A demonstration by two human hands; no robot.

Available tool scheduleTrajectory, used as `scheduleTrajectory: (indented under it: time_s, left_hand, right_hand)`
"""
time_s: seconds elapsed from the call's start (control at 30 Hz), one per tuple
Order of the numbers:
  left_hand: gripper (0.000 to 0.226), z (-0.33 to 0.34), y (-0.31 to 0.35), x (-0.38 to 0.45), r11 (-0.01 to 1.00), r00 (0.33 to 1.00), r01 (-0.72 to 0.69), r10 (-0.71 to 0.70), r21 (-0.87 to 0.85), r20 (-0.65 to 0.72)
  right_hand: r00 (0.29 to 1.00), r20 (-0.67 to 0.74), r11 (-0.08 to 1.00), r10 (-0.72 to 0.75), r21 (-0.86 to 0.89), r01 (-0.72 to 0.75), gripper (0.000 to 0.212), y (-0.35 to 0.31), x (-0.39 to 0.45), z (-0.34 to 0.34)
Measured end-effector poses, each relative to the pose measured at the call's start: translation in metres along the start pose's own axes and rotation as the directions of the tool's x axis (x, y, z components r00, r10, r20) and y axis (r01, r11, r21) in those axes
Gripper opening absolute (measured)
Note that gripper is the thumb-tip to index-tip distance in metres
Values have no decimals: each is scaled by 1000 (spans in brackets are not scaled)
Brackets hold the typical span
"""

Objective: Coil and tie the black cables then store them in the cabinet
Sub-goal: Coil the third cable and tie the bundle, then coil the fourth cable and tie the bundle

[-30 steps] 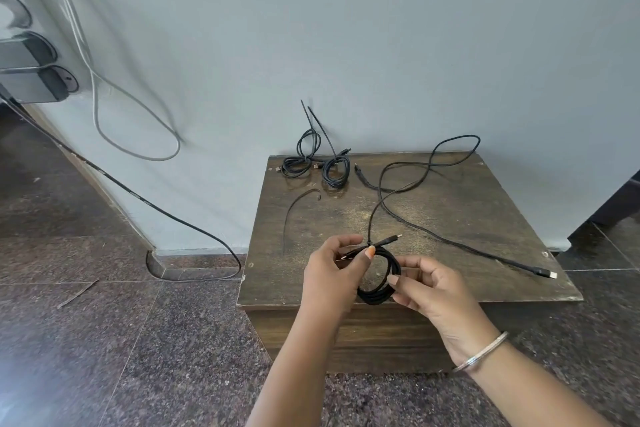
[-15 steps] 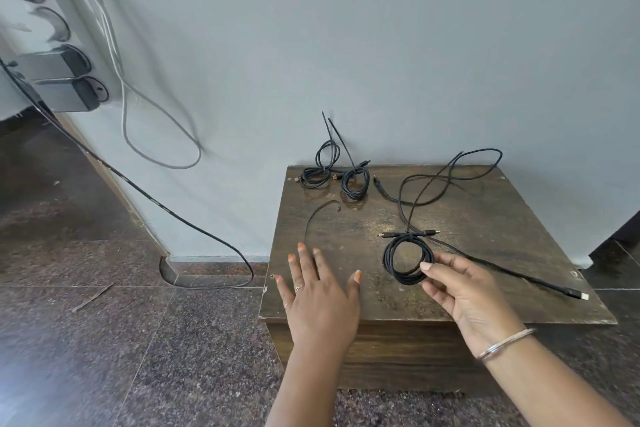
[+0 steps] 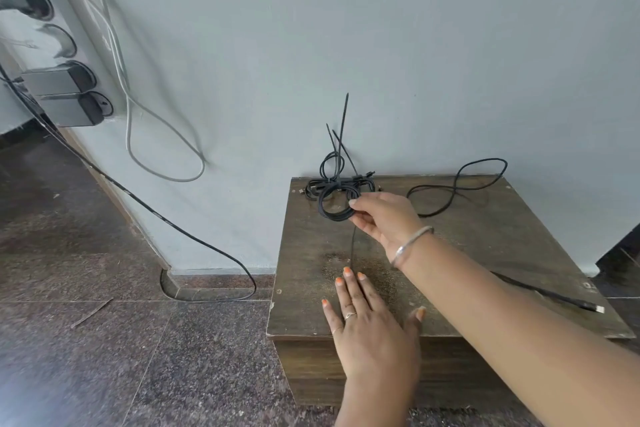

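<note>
Right hand (image 3: pixel 384 218): fingers pinching the coiled black cable (image 3: pixel 334 206) at the coil's right edge, at the cabinet top's (image 3: pixel 485 253) back-left, just before the tied cable bundles (image 3: pixel 341 184) by the wall. Left hand (image 3: pixel 370 326): flat, fingers spread, on the front edge. Loose black cable (image 3: pixel 457 184): uncoiled, right of the hands.

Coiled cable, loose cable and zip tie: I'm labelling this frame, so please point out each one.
coiled cable (image 3: pixel 329 210), head view, left arc of the loop the right hand (image 3: pixel 384 215) pinches.
loose cable (image 3: pixel 457 187), head view, crossing of its loops near the wall.
zip tie (image 3: pixel 352 246), head view, mid-strip lying on the cabinet top.
</note>
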State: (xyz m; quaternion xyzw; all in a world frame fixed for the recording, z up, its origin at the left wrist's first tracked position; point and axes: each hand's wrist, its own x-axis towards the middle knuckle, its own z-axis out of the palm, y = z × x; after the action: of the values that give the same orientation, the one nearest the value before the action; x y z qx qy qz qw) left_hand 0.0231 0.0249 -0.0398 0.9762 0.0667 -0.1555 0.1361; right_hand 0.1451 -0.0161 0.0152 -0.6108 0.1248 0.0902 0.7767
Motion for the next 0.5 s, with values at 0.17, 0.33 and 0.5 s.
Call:
scheduleTrajectory:
  time_s: [0.17,0.33,0.5]
  left_hand:
    - [86,2,10,-3,999,999,-39,39,-14,24]
    - [80,2,14,-5,996,997,-71,71,-60,12]
    - [83,1,13,-3,995,994,-92,94,-33,62]
  right_hand:
    - [999,-18,997,48,-67,-50,11,3,20,29]
    - [987,-74,987,145,-63,-150,13,12,32,43]
    - [982,-103,959,157,-220,-176,14,25,43,42]
